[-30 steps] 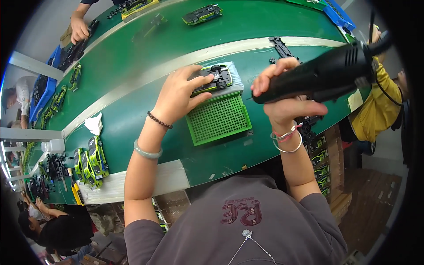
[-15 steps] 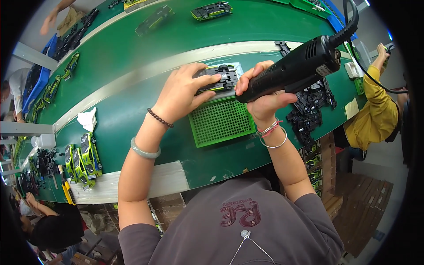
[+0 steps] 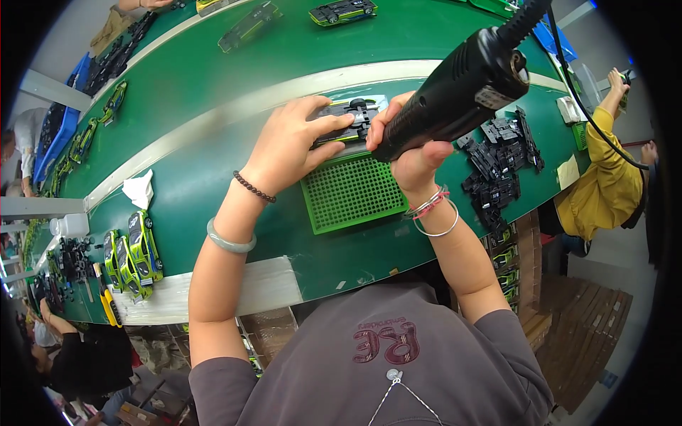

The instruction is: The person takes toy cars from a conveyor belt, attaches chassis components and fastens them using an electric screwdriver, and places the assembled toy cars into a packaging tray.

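Observation:
A toy car (image 3: 364, 117) lies with its black underside up and its yellow-green body below, on a pale block on the green table. My left hand (image 3: 293, 136) is closed around its left part, thumb on the near side and fingers over the top. My right hand (image 3: 413, 160) grips a corded black electric screwdriver (image 3: 455, 92) and holds it tilted over the car's right end. The tool's tip is hidden behind my right hand. Just in front of the car sits a green perforated basket (image 3: 355, 226).
Black chassis parts (image 3: 494, 167) are heaped to the right. Finished-looking green toy cars (image 3: 142, 245) stand at left, near a white tissue (image 3: 138, 189). Beyond a pale strip, more cars (image 3: 342, 12) lie on green surface. A person in a yellow top (image 3: 600, 184) works at right.
My right hand and the screwdriver have shifted left, and the screwdriver stands more steeply. My left hand stays on the toy car.

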A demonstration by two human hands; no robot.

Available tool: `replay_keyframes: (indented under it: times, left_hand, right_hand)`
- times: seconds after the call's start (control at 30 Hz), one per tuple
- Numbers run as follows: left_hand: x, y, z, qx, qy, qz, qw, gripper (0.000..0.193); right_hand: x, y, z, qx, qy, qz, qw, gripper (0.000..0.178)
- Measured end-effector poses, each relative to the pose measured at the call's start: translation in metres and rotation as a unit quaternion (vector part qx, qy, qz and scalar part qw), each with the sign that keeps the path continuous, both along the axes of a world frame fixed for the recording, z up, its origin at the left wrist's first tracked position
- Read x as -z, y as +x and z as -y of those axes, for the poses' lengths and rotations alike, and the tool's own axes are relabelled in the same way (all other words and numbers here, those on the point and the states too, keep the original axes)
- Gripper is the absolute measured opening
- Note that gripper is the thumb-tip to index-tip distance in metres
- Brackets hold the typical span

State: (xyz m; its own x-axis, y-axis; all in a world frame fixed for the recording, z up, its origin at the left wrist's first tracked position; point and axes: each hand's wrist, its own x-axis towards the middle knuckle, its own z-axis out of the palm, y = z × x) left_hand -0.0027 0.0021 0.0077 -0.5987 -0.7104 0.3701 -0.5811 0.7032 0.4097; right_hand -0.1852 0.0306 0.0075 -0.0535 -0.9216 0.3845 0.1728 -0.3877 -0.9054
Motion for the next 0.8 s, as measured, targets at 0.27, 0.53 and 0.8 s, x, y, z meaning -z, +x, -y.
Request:
replay_keyframes:
  times: [0.27,0.53,0.8]
  left_hand:
    - [0.003,0.001,-0.003,-0.002,0.002,-0.003,1.0,0.039]
    - [0.0,0.001,-0.001,0.003,0.004,0.001,1.0,0.038]
    - [0.0,0.0,-0.001,-0.001,0.008,-0.002,1.0,0.037]
  right_hand:
    - [-0.004,-0.003,0.002,0.006,-0.011,0.098,0.995,0.096]
    - [-0.049,-0.025,0.034,0.015,-0.07,0.08,0.994,0.099]
    - [-0.03,-0.014,0.048,0.036,-0.064,0.036,0.997,0.094]
